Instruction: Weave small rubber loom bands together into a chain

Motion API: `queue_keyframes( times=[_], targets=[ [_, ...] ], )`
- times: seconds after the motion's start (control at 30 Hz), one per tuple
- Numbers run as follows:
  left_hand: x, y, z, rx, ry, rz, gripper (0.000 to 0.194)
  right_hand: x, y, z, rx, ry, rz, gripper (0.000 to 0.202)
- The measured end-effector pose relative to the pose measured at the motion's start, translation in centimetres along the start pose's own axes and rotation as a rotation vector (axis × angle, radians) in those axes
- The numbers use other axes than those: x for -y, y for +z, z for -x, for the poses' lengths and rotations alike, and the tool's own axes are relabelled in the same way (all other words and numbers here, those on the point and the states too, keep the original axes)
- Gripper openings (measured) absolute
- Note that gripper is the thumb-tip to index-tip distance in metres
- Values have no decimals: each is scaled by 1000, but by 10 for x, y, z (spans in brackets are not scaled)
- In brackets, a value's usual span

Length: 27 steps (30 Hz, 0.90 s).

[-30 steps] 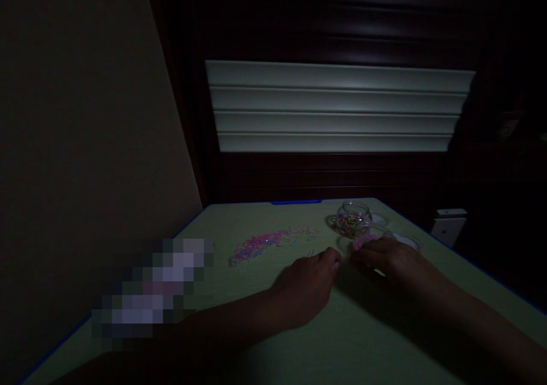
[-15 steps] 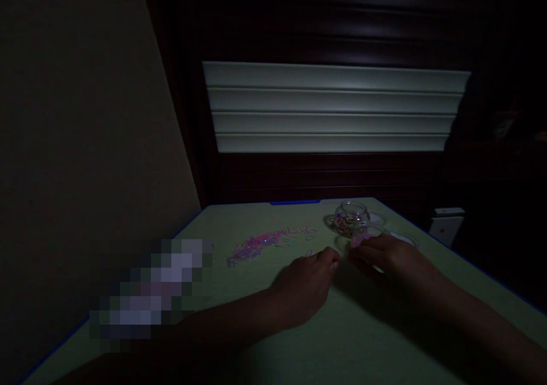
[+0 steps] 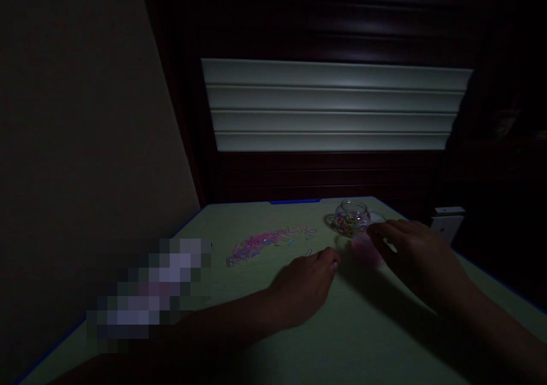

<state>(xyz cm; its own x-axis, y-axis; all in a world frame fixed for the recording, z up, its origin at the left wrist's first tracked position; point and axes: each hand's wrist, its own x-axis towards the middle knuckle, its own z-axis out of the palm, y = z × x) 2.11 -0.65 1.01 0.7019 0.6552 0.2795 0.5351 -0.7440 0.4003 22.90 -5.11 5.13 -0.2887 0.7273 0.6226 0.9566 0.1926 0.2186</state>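
My left hand (image 3: 305, 287) is closed just above the table, its fingertips pinched together. Whatever they may hold is hidden or too small to name. My right hand (image 3: 421, 257) is over the right side, fingers loosely bent and apart, with no object visible in it. Under its fingertips is a round pink mass (image 3: 366, 250), dim and blurred, perhaps in a clear container. Right behind that stands a clear glass jar (image 3: 351, 218) with multicoloured small bands inside. A loose pile of pink and purple bands (image 3: 258, 244) lies left of the jar.
The pale green table (image 3: 299, 345) has a blue edge. Clear round lids or rims partly show behind my right hand. A pixelated patch (image 3: 158, 288) hides something at the left. A wall rises on the left, and a slatted panel (image 3: 333, 106) stands behind the table.
My right hand has lifted and moved slightly right, its fingers opening away from my left hand. More of the pink mass now shows. My left hand has stayed in place.
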Motion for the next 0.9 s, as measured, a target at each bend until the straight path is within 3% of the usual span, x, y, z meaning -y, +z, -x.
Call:
queue_keyframes(
  times=[0.4,0.9],
  targets=[
    [-2,-1,0,10,9,-30,23,-5,-1,3,80,241,154,19],
    [-2,-3,0,15,10,-17,26,-6,-1,2,173,235,148,22]
  ],
)
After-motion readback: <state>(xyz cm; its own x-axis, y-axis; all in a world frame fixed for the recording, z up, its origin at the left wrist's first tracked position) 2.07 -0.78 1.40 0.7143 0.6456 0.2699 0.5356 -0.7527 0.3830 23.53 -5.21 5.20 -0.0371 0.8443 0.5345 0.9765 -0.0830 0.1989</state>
